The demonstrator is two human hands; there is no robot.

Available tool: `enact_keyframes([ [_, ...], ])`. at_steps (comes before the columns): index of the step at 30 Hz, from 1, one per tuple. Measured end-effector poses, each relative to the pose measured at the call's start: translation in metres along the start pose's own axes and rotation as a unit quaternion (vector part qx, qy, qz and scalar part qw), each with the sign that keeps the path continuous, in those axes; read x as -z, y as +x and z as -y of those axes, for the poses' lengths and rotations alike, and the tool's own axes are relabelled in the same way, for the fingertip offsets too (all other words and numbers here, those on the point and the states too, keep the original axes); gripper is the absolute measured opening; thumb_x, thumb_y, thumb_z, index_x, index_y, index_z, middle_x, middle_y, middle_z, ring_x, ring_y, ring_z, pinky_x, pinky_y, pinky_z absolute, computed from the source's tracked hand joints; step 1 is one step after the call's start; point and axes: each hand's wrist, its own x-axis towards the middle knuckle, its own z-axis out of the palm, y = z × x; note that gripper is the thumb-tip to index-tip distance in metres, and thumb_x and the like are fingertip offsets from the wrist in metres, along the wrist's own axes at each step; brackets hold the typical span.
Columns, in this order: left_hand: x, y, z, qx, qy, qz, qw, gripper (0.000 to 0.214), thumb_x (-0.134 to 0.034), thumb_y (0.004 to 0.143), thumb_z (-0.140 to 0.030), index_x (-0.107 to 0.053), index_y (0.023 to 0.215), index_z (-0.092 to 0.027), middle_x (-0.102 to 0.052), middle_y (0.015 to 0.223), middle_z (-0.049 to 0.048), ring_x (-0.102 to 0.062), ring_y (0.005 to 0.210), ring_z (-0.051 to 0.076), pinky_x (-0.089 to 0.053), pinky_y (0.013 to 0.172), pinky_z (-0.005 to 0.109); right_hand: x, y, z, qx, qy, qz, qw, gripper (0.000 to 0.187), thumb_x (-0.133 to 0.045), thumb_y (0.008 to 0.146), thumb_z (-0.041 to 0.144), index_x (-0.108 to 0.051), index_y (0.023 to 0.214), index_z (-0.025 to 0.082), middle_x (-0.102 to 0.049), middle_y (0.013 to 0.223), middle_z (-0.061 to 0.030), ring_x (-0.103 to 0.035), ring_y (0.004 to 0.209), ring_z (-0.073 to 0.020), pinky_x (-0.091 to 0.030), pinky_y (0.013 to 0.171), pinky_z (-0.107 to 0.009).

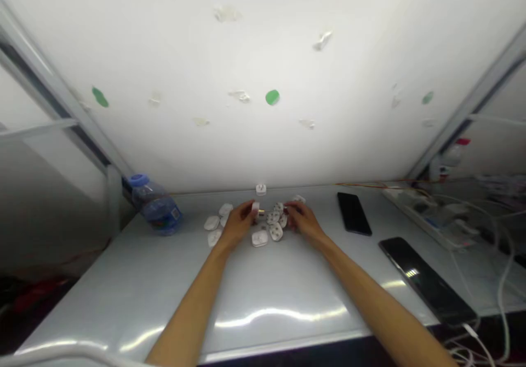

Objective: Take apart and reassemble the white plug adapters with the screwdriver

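Note:
My left hand point(239, 225) is closed around a white plug adapter point(255, 207), its metal prongs pointing right. Several small white plug pieces point(273, 217) with dark holes or pins lie heaped between my hands. At the right edge of that heap, my right hand point(303, 218) has its fingers curled in, touching the pieces; what it grips is too small to make out. A squarish white plug piece point(259, 239) rests just in front of the heap. Left of my left hand are several flat white pieces point(212, 223), partly covered by it.
One white plug point(261, 189) stands by the back wall. A blue-capped clear bottle point(156, 205) leans at the left. To the right lie a black phone point(354, 213), a larger dark tablet point(427, 282) with a white cable, and a power strip point(423, 219).

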Motion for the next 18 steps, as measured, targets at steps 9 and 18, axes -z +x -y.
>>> enact_keyframes([
  [9,-0.002,0.002,0.01,-0.042,0.154,-0.043,0.986,0.053,-0.064,0.081,-0.041,-0.062,0.127,-0.013,-0.064,0.129,0.0173,-0.063,0.114,0.031,-0.053,0.093,0.046,-0.002,-0.003,0.005,0.07,-0.088,-0.036,0.993,0.038,-0.063,0.075,0.056,-0.065,0.079,0.018,-0.056,0.057,0.0012,-0.049,0.048,-0.0126,-0.037,0.045,-0.025],
  [18,-0.004,-0.001,0.002,-0.059,0.159,-0.063,0.983,0.052,-0.065,0.082,-0.039,-0.061,0.127,-0.014,-0.065,0.127,0.0168,-0.064,0.11,0.03,-0.055,0.091,0.045,0.006,-0.001,0.003,0.043,0.02,-0.062,0.997,0.034,-0.08,0.061,0.044,-0.064,0.074,0.018,-0.069,0.07,-0.004,-0.062,0.06,-0.017,-0.048,0.057,-0.03],
])
